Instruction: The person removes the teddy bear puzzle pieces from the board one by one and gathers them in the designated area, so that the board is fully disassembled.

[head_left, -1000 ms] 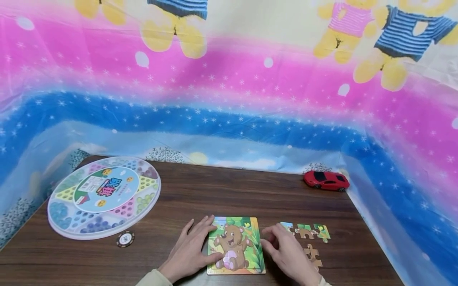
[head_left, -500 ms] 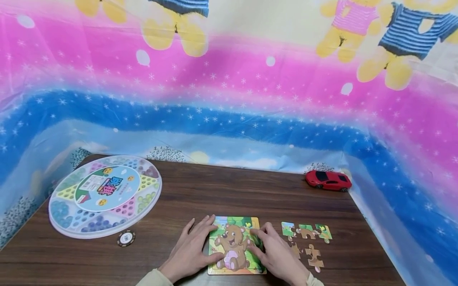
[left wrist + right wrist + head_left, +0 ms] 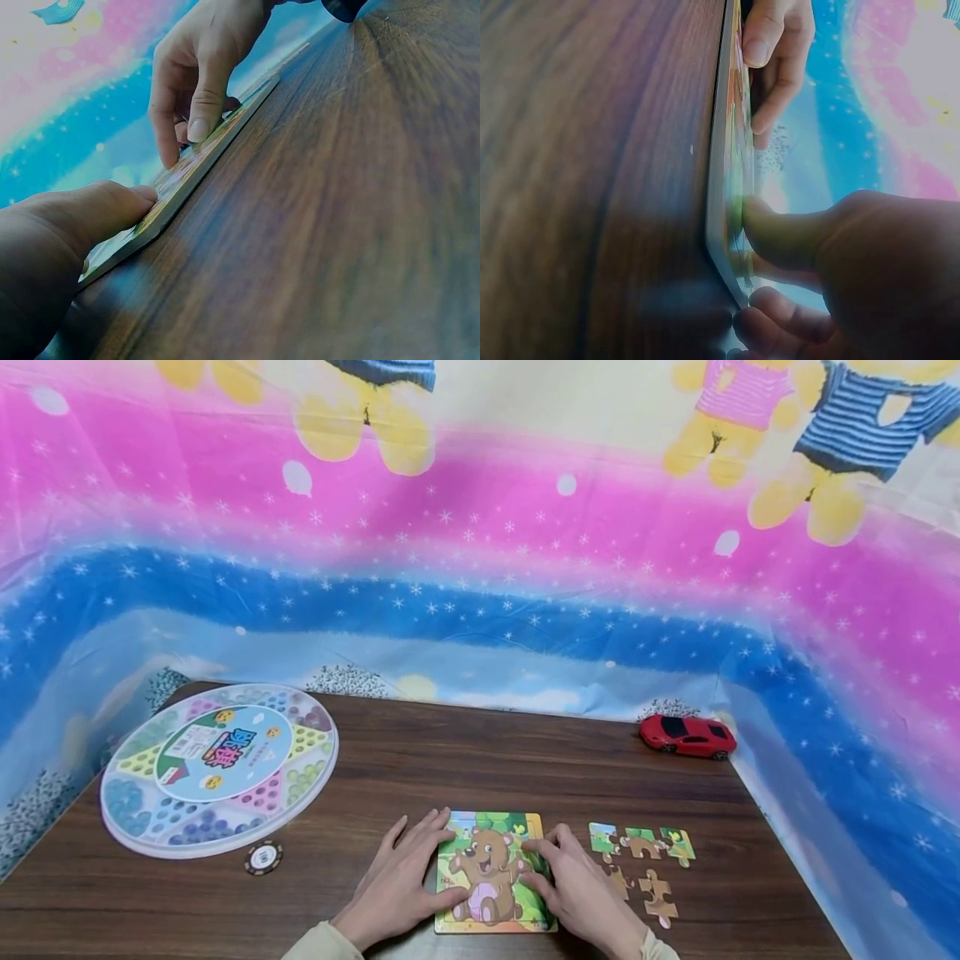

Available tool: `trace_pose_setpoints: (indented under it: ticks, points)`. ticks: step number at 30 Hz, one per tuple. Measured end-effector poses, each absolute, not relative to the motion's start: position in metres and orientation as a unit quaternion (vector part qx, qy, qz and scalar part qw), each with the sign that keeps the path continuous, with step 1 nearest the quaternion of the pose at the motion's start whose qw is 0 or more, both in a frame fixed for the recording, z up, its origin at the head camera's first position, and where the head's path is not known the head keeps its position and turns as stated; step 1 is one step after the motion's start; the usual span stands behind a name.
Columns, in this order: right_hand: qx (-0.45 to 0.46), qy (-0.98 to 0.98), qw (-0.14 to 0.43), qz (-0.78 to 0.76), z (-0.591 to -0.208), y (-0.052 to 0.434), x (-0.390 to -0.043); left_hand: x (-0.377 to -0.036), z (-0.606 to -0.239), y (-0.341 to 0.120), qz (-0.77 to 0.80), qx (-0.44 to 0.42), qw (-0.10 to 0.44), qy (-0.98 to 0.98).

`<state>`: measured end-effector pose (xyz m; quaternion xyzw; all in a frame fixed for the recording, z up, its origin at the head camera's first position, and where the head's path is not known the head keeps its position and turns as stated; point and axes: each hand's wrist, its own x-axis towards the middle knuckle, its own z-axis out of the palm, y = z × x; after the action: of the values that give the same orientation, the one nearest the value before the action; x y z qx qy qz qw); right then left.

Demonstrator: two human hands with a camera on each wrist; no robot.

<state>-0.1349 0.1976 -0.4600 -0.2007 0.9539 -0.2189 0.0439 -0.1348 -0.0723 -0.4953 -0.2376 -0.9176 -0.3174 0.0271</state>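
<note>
A square bear jigsaw puzzle (image 3: pixel 489 864) lies on its board at the near middle of the table. My left hand (image 3: pixel 405 872) rests along its left side with straight fingers, the thumb (image 3: pixel 124 206) pressing on its face. On the right side of the picture, my right hand (image 3: pixel 585 885) has thumb and bent forefinger set apart on a puzzle piece (image 3: pixel 537 865), pinching it at its place in the board; most of that piece is hidden. In the right wrist view the right thumb (image 3: pixel 780 232) lies against the puzzle's face. Several loose puzzle pieces (image 3: pixel 660 897) lie to the right of this hand.
A round Chinese checkers set (image 3: pixel 217 768) with marbles sits at the left, with a poker chip (image 3: pixel 264 857) just in front of it. At the back right stands a red toy car (image 3: pixel 687 737). A printed cloth (image 3: pixel 480 568) hangs behind the dark wooden table (image 3: pixel 420 752).
My right hand has moved left from beside the loose pieces onto the puzzle's right side, uncovering more of those pieces. It holds there over the last half second. My left hand stays put.
</note>
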Motion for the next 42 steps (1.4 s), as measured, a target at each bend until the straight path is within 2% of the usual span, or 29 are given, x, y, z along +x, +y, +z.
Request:
trace_pose_setpoints:
  ticks: [14,24,33,42]
  points:
    - [-0.192,0.952,0.057,-0.233,-0.4572,0.1982,-0.1349,-0.1361,-0.4939,-0.072,-0.311,-0.236,0.03,-0.92]
    - [-0.181,0.955,0.028,-0.235,-0.4593,0.1963,-0.1357,-0.1362,-0.493,-0.0727,-0.311,-0.236,0.026,-0.92]
    - [-0.179,0.946,0.046,-0.266,-0.4564,0.1962,-0.1357,-0.1355,-0.4943,-0.0732,-0.314,-0.237,0.022,-0.919]
    - [-0.188,0.94,0.027,-0.284,-0.4586,0.1962,-0.1335,-0.1351,-0.496,-0.0728,-0.312,-0.238,0.021,-0.92]
